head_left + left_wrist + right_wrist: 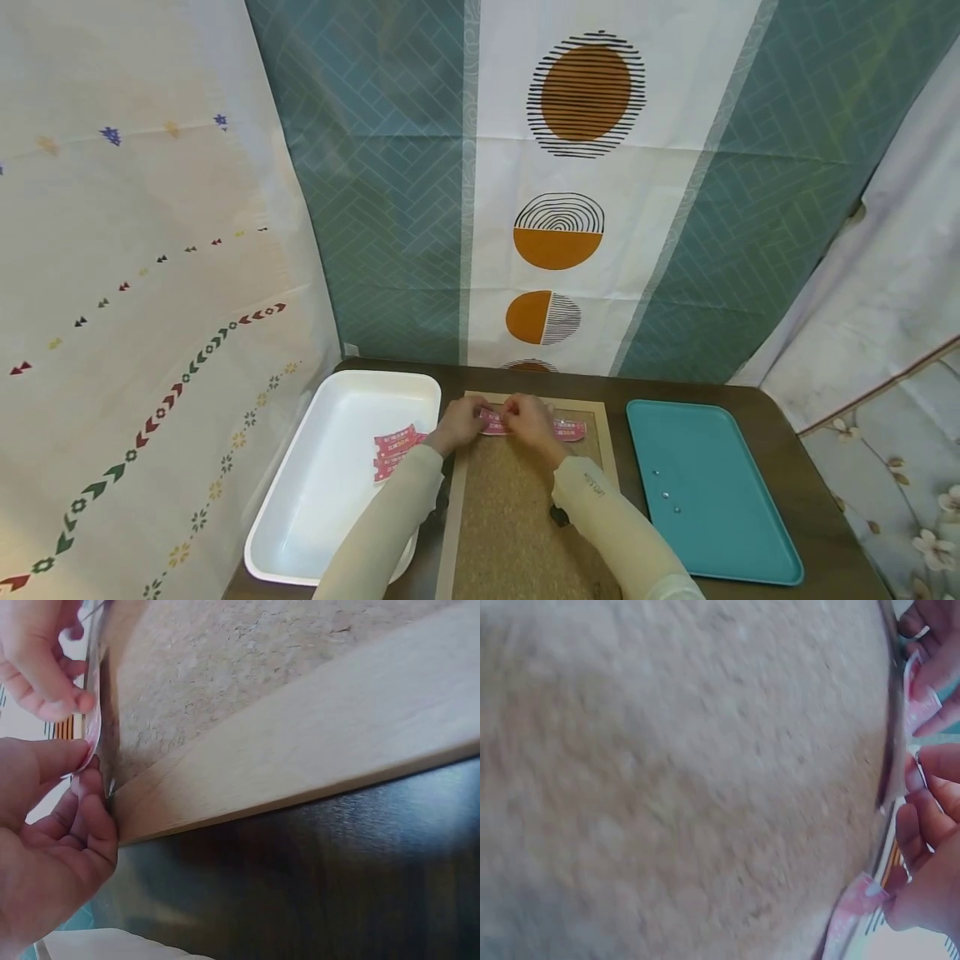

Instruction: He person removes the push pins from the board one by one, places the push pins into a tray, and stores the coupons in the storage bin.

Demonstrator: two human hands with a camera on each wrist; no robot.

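A cork board (pixel 510 508) in a pale wooden frame lies before me. My left hand (pixel 460 423) is at its far left part and pinches a pink printed coupon (pixel 492 422) between thumb and fingers; the coupon looks curved in the left wrist view. Close beside it, my right hand (pixel 534 425) has thumb and forefinger together on a small silvery thumbtack (pixel 920 766), seen edge-on in the right wrist view. A second pink coupon (pixel 570 430) lies along the board's far edge, right of my right hand.
On the left stands a white tub (pixel 315 500) with several pink coupons (pixel 393 450) inside. To the right, a teal tray (pixel 720 483) bears several small silvery tacks (pixel 666 495). A dark object (pixel 558 516) shows under my right forearm. Curtains hang behind the dark table (pixel 787 467).
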